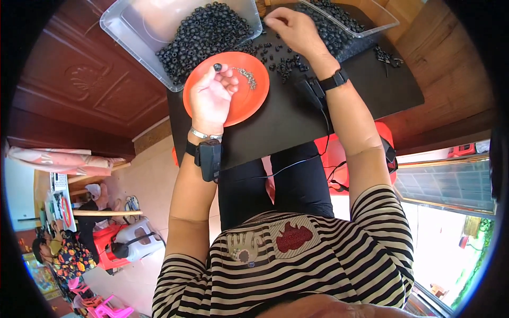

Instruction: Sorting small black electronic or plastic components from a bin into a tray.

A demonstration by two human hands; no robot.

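Observation:
My left hand point(211, 100) is palm up over an orange plate point(246, 108), its fingers curled. Between thumb and forefinger it pinches a small round black plastic piece point(217, 67). Small silvery metal parts point(249, 79) lie in a curved heap on the plate, beside my left fingertips. Farther right, my right hand point(298, 37) hovers over the dark table between two clear bins. Its fingers are bent together toward the thumb; whatever they hold, if anything, is hidden. Loose black pieces point(286, 68) are scattered on the table below that hand.
A clear plastic bin point(130, 50) full of black pieces stands at the far left, another clear bin point(379, 29) at the far right. A few metal-stemmed pieces point(389, 58) lie near the right table edge point(392, 108). A cable point(297, 168) crosses my lap.

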